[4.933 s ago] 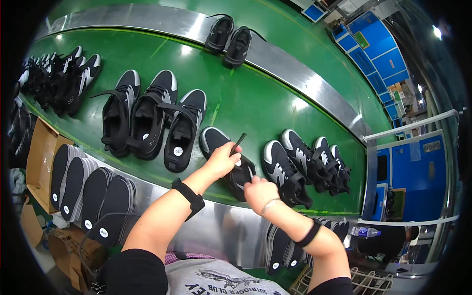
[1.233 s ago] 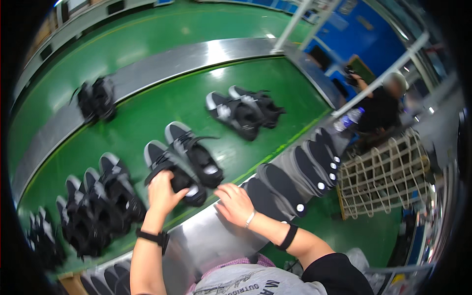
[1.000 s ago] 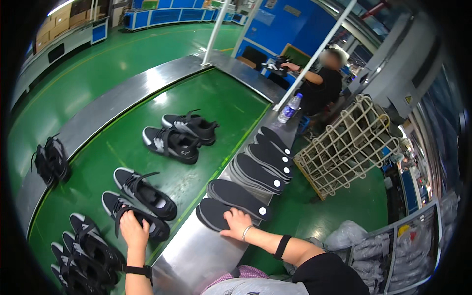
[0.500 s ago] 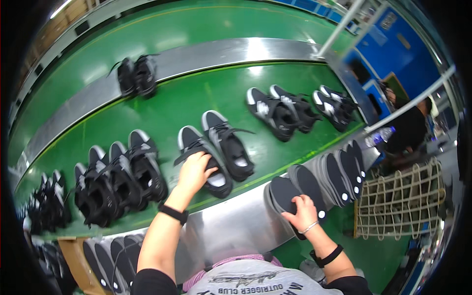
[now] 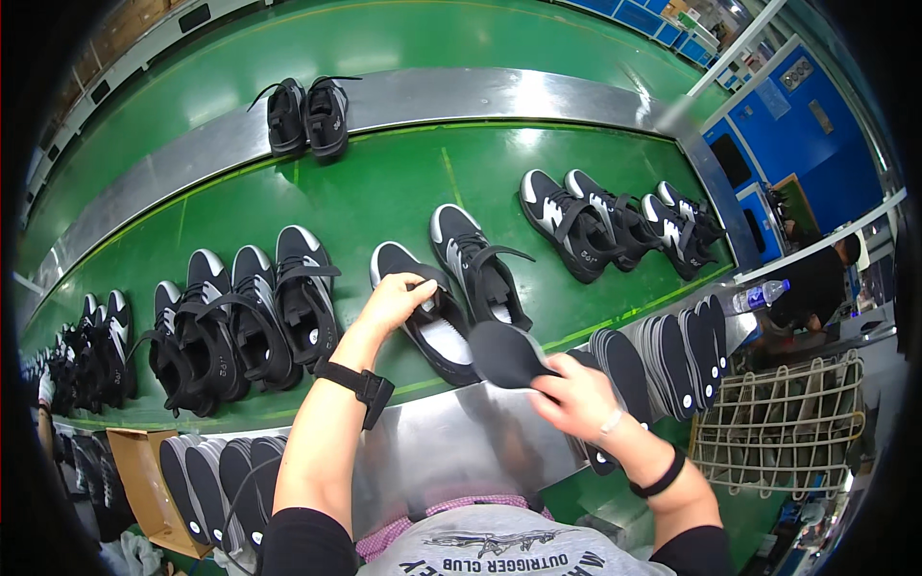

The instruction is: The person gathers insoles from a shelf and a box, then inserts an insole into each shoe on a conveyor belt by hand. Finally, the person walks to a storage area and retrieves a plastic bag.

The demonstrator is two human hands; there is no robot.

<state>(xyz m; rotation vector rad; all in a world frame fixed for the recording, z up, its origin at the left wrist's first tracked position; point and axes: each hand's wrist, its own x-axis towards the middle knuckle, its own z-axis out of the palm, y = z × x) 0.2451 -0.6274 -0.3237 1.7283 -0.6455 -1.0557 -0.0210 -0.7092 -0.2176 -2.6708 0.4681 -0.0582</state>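
My left hand [image 5: 392,305] is closed on the tongue of a black shoe [image 5: 444,312] with a light grey toe. The shoe lies on the green belt [image 5: 375,206], its opening facing me and a pale lining showing inside. My right hand [image 5: 581,398] grips one end of a black insole [image 5: 501,355] between thumb and fingers. The insole's broad end hangs over the heel area of the shoes, tilted and slightly blurred. Just right of the held shoe lies a matching shoe [image 5: 471,252], its strap sticking out to the side.
Stacked insoles [image 5: 619,370] line the metal ledge [image 5: 432,451] on my right. More insoles [image 5: 200,490] stand beside a cardboard box [image 5: 144,490] at lower left. Shoe pairs [image 5: 254,307] flank me along the belt. A bottle [image 5: 761,296] and a netted rack [image 5: 783,422] are at right.
My right hand has lifted an insole from the stack and carried it left toward the shoe. My left hand has pulled the tongue up, widening the opening. The view has shifted a little.
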